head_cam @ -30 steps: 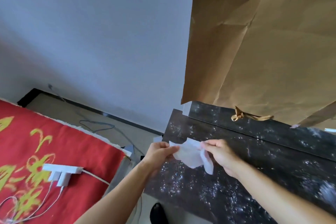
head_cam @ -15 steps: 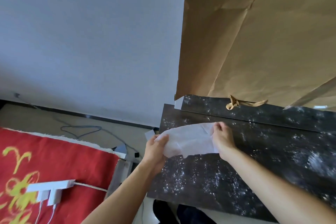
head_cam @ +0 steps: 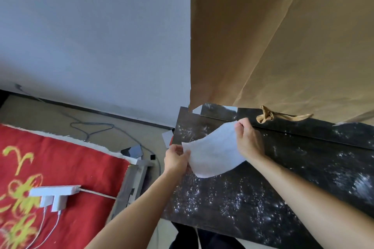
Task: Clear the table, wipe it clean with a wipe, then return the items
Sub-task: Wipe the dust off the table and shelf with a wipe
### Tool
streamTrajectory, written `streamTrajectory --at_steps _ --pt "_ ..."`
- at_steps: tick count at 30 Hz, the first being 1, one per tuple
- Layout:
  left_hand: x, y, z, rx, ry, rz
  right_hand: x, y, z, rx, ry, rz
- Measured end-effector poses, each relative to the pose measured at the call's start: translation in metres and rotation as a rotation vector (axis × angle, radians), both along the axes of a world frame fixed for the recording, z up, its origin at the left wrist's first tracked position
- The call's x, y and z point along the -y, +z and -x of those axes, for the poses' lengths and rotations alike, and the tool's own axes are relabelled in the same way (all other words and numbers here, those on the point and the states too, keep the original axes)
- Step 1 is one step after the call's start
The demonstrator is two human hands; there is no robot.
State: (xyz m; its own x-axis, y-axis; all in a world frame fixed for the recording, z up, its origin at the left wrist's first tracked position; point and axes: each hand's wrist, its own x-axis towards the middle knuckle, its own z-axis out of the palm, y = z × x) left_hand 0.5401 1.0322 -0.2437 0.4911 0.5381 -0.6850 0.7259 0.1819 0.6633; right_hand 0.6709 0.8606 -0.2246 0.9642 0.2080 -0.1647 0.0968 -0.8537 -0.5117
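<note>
A white wipe (head_cam: 213, 152) is spread out flat in the air above the left end of the dark speckled table (head_cam: 263, 188). My left hand (head_cam: 175, 159) pinches its near-left corner. My right hand (head_cam: 248, 140) pinches its far-right corner, a little higher and further back. The tabletop carries scattered white specks and smears, densest near the front and at the right.
A large brown paper bag (head_cam: 283, 42) with a knotted paper handle (head_cam: 267, 116) stands along the table's back edge. To the left lies a red cloth with yellow pattern (head_cam: 50, 178), carrying a white power strip (head_cam: 54, 192) and cables. A grey wall and floor cables lie behind.
The wipe went from crumpled between both hands to fully unfolded. My hands drew apart, the right one rising toward the table's back, the left staying near the table's left edge.
</note>
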Motion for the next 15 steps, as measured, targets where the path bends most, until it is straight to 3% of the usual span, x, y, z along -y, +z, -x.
streamTrajectory --at_steps 5,9,15 --pt "-0.015 -0.011 0.011 -0.059 0.084 -0.122 -0.023 -0.014 0.025 0.079 0.321 0.088" --pt "-0.027 -0.018 0.035 -0.113 0.112 -0.156 -0.040 -0.028 0.057 -0.150 0.598 0.144" --pt "-0.039 -0.026 0.070 -0.209 0.050 -0.309 -0.031 -0.034 0.057 -0.038 0.541 0.117"
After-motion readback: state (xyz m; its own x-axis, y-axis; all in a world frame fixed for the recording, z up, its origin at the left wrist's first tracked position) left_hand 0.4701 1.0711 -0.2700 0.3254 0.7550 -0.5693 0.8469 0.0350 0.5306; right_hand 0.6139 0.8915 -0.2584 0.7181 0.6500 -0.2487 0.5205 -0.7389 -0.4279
